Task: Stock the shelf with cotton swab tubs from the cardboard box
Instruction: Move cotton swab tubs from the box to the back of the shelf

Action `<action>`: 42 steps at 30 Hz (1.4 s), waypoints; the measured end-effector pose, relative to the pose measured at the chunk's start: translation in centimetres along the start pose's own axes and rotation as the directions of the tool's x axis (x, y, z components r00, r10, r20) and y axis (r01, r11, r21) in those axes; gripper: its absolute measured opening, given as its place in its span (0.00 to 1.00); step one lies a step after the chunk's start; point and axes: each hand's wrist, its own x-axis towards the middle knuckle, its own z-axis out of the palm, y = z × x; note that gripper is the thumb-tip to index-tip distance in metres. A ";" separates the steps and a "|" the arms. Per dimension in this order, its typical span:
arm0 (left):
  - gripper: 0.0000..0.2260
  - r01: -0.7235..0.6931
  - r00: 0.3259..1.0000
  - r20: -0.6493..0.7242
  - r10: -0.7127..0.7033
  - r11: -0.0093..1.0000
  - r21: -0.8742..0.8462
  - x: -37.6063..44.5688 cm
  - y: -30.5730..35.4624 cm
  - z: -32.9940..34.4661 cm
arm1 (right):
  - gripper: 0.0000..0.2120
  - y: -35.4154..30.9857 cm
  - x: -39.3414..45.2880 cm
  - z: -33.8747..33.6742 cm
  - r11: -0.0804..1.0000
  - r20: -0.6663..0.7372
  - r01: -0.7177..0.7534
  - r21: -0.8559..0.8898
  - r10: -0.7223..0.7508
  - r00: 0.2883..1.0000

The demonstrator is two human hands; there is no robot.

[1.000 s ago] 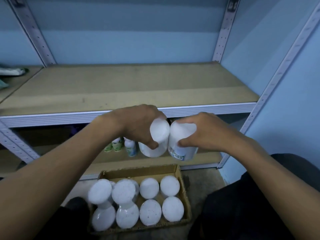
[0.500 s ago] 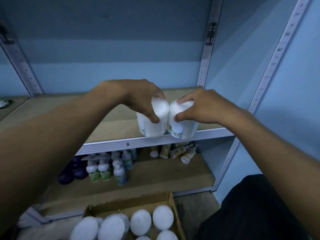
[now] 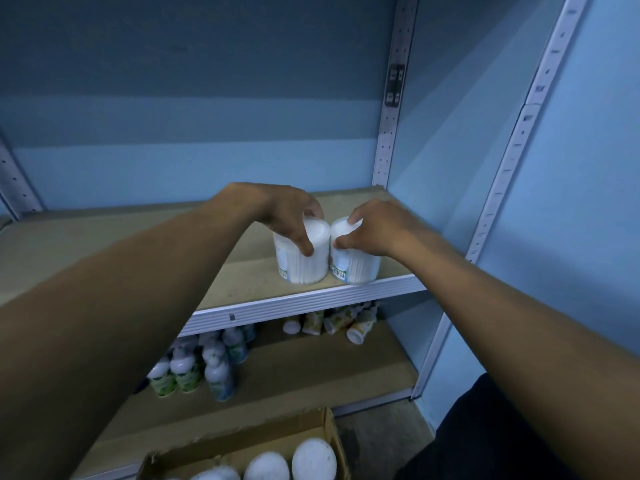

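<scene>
On the left of the upper shelf [image 3: 104,244] the board lies bare, and the left hand [image 3: 280,216] reaches across it to grip the left tub [image 3: 304,261] from above, fingers [image 3: 304,247] curled over the lid and thumb down its side. Half a second ago both tubs hung in the air in front of the shelf edge; now they appear to rest upright on the board just behind the front rail, touching each other side by side. To the right, the right hand [image 3: 374,230] holds the right tub [image 3: 353,268] the same way, thumb and fingers pinching its lid rim. Neither hand has let go yet, so the placing looks nearly done; the next step is probably to release, or to push the pair deeper toward the back wall. Below, on the lower shelf [image 3: 311,375], small bottles [image 3: 194,365] stand at the left and a few lie tipped at the right. At the bottom of the view the cardboard box [image 3: 322,420] holds more white-lidded tubs [image 3: 313,460], so several trips seem to remain
</scene>
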 end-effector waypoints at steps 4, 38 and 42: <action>0.33 0.008 1.000 0.016 -0.007 0.999 -0.036 0.2 -0.2 0.2 | 0.31 0.0 0.1 0.1 1.000 0.012 -0.004 -0.004 0.004 1.000; 0.28 0.064 0.946 -0.313 -0.087 0.994 -0.084 7.4 -1.0 3.2 | 0.29 2.6 5.4 0.9 0.990 -0.078 0.060 -0.129 -0.070 0.994; 0.28 0.085 0.941 -0.314 -0.126 0.986 -0.141 10.6 -1.4 3.2 | 0.29 3.7 8.1 0.9 0.992 -0.096 0.046 -0.119 -0.057 0.994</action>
